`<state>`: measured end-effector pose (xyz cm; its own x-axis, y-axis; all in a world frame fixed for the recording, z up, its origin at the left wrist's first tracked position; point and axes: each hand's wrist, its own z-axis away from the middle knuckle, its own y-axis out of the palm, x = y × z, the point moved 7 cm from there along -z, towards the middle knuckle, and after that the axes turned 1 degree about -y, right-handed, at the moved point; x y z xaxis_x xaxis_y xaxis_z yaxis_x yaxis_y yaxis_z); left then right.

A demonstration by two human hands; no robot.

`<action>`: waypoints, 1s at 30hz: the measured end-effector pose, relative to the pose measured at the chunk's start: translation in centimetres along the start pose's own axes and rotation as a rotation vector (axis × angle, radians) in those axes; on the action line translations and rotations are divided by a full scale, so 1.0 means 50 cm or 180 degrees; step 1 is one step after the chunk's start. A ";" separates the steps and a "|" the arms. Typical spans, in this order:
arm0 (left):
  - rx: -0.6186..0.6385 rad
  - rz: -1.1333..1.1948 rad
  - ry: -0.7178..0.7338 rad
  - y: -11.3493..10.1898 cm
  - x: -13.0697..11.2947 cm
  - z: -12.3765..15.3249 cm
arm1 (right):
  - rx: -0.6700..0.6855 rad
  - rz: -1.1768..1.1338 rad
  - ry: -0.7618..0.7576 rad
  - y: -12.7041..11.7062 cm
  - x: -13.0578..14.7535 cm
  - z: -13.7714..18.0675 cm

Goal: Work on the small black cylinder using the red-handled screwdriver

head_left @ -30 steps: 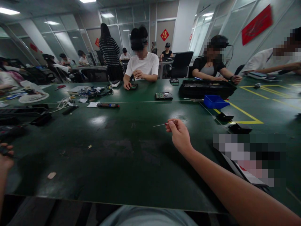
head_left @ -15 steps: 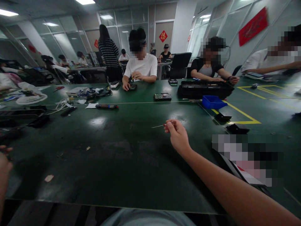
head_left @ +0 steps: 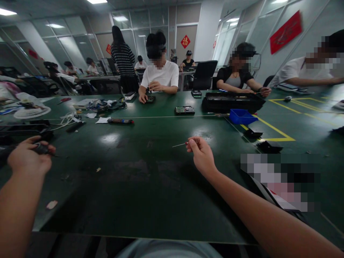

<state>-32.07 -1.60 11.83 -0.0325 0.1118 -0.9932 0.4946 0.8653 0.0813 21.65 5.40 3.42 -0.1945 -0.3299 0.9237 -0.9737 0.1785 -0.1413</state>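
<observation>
My right hand [head_left: 200,152] is closed around the red handle of a thin screwdriver [head_left: 179,145], held above the green table with its metal shaft pointing left. On the far left, my left hand [head_left: 30,156] grips a dark electric screwdriver [head_left: 41,147]. Its thin bit points right, and part of its body is hidden by the fingers. Beyond the hands lies a hard drive [head_left: 185,110] with its circuit board up. A dark tool with a red end [head_left: 120,121] rests near a scrap of white paper [head_left: 103,120].
A long black housing [head_left: 233,103] and a blue tray [head_left: 242,116] stand at the back right. Black parts [head_left: 269,147] lie near yellow tape [head_left: 279,132]. Cables [head_left: 68,120] and a white round grille [head_left: 32,112] fill the left. Co-workers sit across the table [head_left: 134,200].
My left hand has come into view from the left edge, with the electric screwdriver in it. My right hand keeps its hold on the thin screwdriver in nearly the same place.
</observation>
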 end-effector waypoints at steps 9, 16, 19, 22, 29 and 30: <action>0.1803 0.1285 -0.0547 0.252 0.017 0.197 | 0.0081 0.0106 0.0084 0.002 0.002 0.002; 0.2754 0.1292 -0.0961 0.394 0.064 0.372 | 0.0141 0.0228 0.0061 0.006 0.005 0.002; 0.3142 0.1124 -0.0914 0.426 0.097 0.442 | 0.0180 0.0252 0.0077 0.008 0.008 0.003; 0.3521 0.0690 -0.0485 0.439 0.124 0.493 | 0.0185 0.0270 0.0061 0.007 0.012 0.003; 0.3759 -0.0396 0.0474 0.435 0.173 0.507 | 0.0194 0.0477 0.0096 0.003 0.011 0.002; 0.3767 -0.0437 0.0527 0.433 0.174 0.504 | 0.0212 0.0493 0.0087 0.004 0.012 0.003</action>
<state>0.26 5.81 2.82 -0.2155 0.1903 -0.9578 0.9662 -0.1004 -0.2374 21.33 5.07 3.91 -0.3405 -0.2777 0.8983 -0.9382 0.1630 -0.3052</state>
